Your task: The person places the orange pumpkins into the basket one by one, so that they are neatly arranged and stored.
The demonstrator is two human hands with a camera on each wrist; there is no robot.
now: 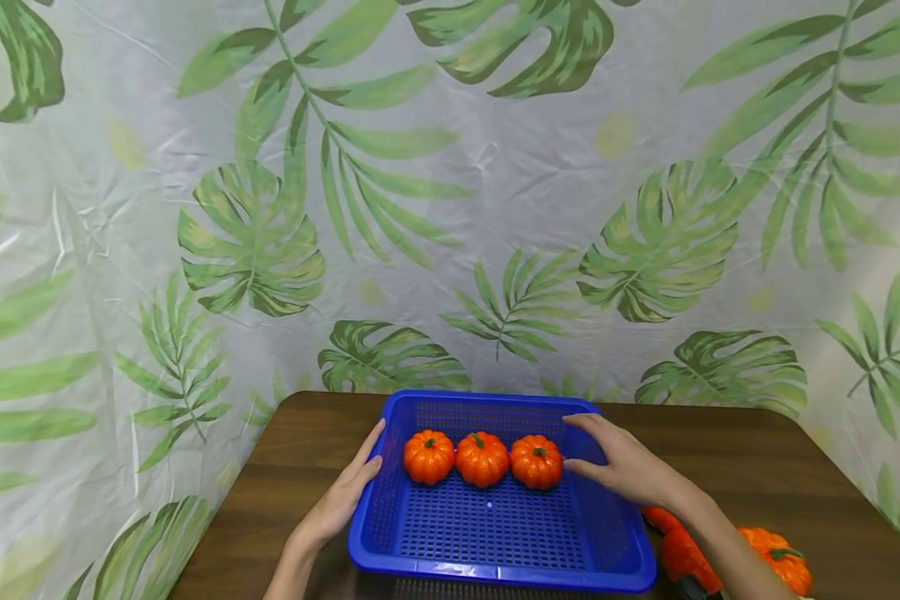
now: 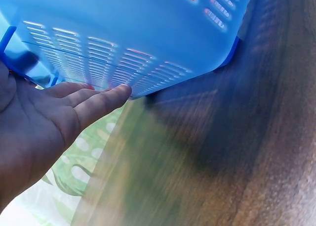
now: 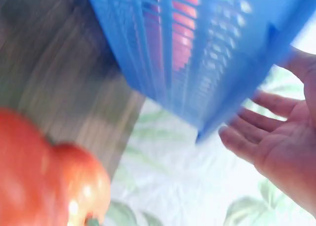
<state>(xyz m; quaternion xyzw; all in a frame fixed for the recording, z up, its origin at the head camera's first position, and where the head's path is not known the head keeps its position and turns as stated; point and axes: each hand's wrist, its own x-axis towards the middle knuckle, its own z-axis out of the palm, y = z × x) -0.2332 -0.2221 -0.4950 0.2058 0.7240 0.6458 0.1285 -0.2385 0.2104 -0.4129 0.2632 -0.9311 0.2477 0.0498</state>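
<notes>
A blue plastic basket (image 1: 495, 572) with slotted walls stands on the table. Inside, along its far half, three small orange pumpkins with green stems sit in a row: a left one (image 1: 429, 457), a middle one (image 1: 482, 460) and a right one (image 1: 537, 462). My left hand (image 1: 339, 498) is at the basket's left side, and in the left wrist view its straight fingers (image 2: 101, 105) lie along the outer wall. Over the right rim reaches my right hand (image 1: 626, 457), fingers loosely bent, its tips close to the right pumpkin. Whether they touch it I cannot tell.
Right of the basket, partly under my right forearm, lie another orange pumpkin (image 1: 783, 562) and a red-orange thing (image 1: 686, 557) with a dark part. The brown wooden table (image 1: 720, 450) ends at a leaf-patterned curtain (image 1: 525, 208). Something slotted shows below the basket's near rim.
</notes>
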